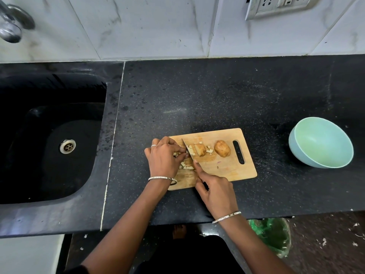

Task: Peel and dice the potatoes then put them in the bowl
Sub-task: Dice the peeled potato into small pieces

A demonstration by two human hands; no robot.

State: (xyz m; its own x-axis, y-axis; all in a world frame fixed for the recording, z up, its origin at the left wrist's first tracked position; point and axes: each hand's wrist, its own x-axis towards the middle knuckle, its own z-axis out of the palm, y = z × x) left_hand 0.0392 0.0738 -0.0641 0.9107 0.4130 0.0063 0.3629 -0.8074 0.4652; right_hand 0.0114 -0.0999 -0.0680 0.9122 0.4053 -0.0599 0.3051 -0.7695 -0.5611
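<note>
A wooden cutting board [227, 167] lies on the black counter. On it sit a whole brown potato [222, 148], a cut potato piece [200, 149] and several small diced bits [185, 166]. My right hand [216, 191] grips the handle of a knife [187, 147], index finger along the blade's back, the blade standing on the board left of the cut piece. My left hand [165, 157] has its fingers curled over potato pieces right beside the blade. A pale green bowl [321, 142] stands empty at the right.
A black sink [49, 135] with a metal drain lies to the left, a tap [11, 24] above it. A bin with a green liner [272, 236] stands on the floor below the counter's front edge. A wall socket [276, 4] is at the top right.
</note>
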